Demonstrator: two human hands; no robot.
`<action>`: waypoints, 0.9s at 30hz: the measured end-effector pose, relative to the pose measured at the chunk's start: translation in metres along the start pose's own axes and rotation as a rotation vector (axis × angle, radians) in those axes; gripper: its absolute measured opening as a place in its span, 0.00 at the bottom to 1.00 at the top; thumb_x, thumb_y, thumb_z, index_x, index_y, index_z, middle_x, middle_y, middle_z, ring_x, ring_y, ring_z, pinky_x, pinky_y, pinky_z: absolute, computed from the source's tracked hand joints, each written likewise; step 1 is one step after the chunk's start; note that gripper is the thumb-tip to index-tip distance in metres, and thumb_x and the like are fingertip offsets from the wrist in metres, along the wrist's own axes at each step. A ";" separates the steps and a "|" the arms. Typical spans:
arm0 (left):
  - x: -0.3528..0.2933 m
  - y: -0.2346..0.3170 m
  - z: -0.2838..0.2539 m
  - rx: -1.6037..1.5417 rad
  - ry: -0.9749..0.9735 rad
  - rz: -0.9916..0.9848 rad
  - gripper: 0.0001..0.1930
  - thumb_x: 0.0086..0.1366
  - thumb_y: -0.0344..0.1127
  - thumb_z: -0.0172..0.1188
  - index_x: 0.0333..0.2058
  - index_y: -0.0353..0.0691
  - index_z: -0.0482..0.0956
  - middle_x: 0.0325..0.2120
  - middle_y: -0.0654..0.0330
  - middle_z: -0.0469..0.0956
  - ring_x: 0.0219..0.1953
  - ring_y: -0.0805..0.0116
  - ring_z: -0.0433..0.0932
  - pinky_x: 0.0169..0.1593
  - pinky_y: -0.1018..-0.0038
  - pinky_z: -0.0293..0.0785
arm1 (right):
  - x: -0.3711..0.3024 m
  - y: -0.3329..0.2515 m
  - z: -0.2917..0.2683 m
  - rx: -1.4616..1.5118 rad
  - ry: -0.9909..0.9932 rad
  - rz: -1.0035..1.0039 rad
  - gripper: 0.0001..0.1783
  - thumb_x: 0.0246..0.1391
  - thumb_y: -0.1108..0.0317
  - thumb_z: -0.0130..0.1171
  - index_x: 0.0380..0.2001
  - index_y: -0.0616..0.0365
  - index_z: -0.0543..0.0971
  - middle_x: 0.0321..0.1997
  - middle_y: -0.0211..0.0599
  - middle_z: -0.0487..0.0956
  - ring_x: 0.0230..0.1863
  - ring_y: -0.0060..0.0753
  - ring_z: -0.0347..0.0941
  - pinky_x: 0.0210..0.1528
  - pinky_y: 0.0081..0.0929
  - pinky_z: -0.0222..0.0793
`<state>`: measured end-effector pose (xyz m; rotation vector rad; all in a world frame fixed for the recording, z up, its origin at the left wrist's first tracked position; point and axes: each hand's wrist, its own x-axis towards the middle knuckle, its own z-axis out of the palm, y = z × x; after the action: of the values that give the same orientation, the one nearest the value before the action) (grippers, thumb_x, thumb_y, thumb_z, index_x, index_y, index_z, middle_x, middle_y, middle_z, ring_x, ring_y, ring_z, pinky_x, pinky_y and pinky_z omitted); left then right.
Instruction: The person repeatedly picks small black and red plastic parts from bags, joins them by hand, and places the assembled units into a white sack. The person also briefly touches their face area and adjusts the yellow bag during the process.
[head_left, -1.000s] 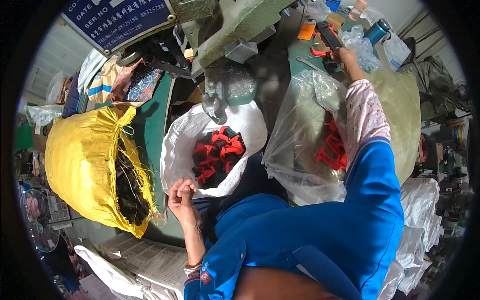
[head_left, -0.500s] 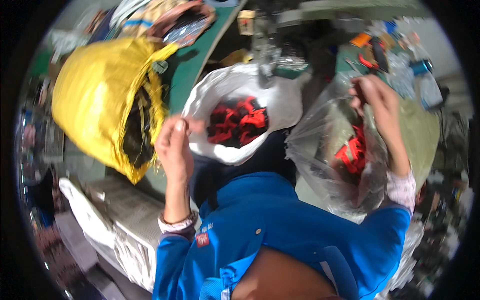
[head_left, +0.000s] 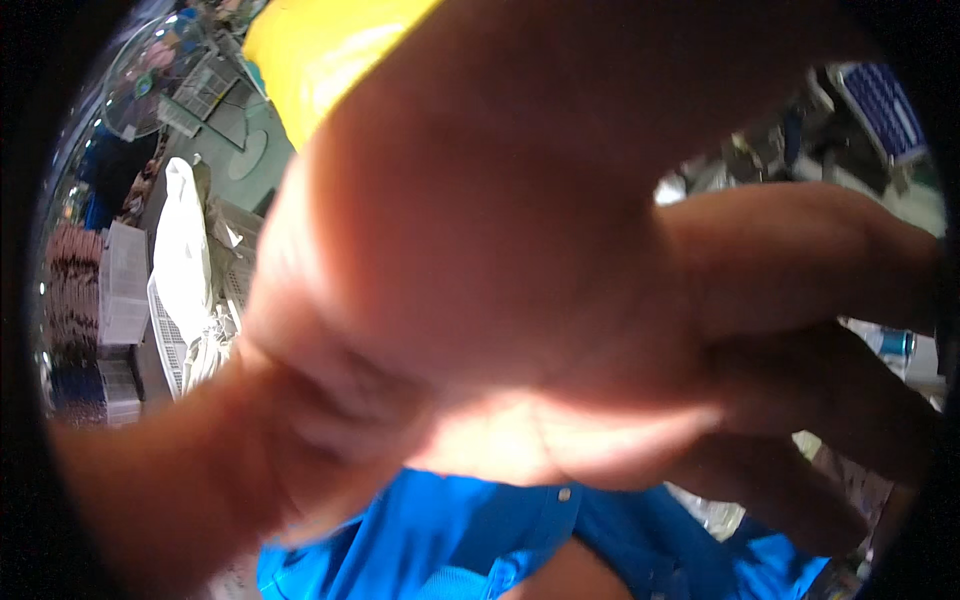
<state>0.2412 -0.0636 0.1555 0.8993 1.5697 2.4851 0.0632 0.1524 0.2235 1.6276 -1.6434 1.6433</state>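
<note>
My left hand (head_left: pixel 500 270) fills most of the view, very close and blurred, its wrist coming in from the lower left. The palm side shows, with the fingers stretched toward the right edge and spread apart. Nothing shows in its grasp. Behind it, part of a yellow sack (head_left: pixel 335 60) sticks out at the upper left. The white and clear bags with the red parts are covered by this hand. My right hand cannot be seen; below is my blue jacket (head_left: pixel 450 530).
A fan (head_left: pixel 150 85) stands at the upper left. Below it are white cloth (head_left: pixel 182 245), pale bins (head_left: pixel 123 280) and a pinkish stack (head_left: pixel 73 275). At the right are a blue panel (head_left: pixel 885 112) and a small blue cylinder (head_left: pixel 897 343).
My left hand has risen from beside the white bag to right before the camera, its fingers now spread. My right hand has gone out of sight. The view has shifted.
</note>
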 end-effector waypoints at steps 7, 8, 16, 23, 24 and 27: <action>0.007 0.008 -0.021 0.089 0.010 0.093 0.32 0.62 0.48 0.50 0.55 0.32 0.51 0.49 0.38 0.66 0.41 0.51 0.76 0.44 0.60 0.75 | 0.070 0.118 0.093 -0.275 -0.158 0.103 0.22 0.52 0.65 0.52 0.49 0.67 0.68 0.46 0.46 0.72 0.42 0.33 0.70 0.43 0.28 0.69; 0.008 0.003 -0.030 0.059 -0.036 0.103 0.31 0.62 0.48 0.51 0.55 0.32 0.51 0.48 0.38 0.67 0.41 0.51 0.77 0.44 0.60 0.75 | 0.078 0.133 0.098 -0.366 -0.167 0.125 0.22 0.52 0.65 0.52 0.49 0.67 0.68 0.46 0.46 0.72 0.42 0.33 0.70 0.44 0.28 0.69; 0.080 0.087 -0.056 0.098 -0.057 0.140 0.28 0.61 0.46 0.53 0.51 0.31 0.58 0.45 0.39 0.70 0.41 0.53 0.77 0.44 0.61 0.75 | 0.232 0.221 0.116 -0.645 -0.258 0.233 0.23 0.53 0.65 0.50 0.49 0.69 0.68 0.46 0.47 0.72 0.42 0.34 0.70 0.44 0.28 0.68; 0.068 0.083 -0.041 0.163 0.037 0.242 0.25 0.60 0.45 0.56 0.48 0.30 0.64 0.42 0.40 0.72 0.40 0.54 0.78 0.44 0.62 0.75 | 0.207 0.240 0.131 -0.696 -0.303 0.258 0.23 0.53 0.64 0.49 0.49 0.70 0.68 0.47 0.48 0.72 0.42 0.34 0.70 0.45 0.28 0.68; 0.064 0.082 -0.034 0.182 0.053 0.260 0.25 0.60 0.44 0.56 0.48 0.30 0.65 0.42 0.40 0.73 0.40 0.54 0.78 0.44 0.62 0.75 | 0.195 0.235 0.128 -0.681 -0.293 0.242 0.23 0.53 0.64 0.49 0.49 0.70 0.68 0.47 0.48 0.72 0.42 0.34 0.70 0.45 0.28 0.68; 0.060 0.094 -0.017 0.274 0.106 0.323 0.24 0.59 0.44 0.57 0.46 0.30 0.68 0.41 0.41 0.74 0.40 0.55 0.78 0.44 0.62 0.75 | 0.155 0.198 0.103 -0.606 -0.195 0.158 0.24 0.54 0.64 0.48 0.49 0.70 0.68 0.47 0.48 0.72 0.42 0.35 0.71 0.46 0.29 0.68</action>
<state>0.2058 -0.1008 0.2562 1.1582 1.9789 2.6024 -0.0988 -0.0653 0.2249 1.3937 -2.1399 0.9142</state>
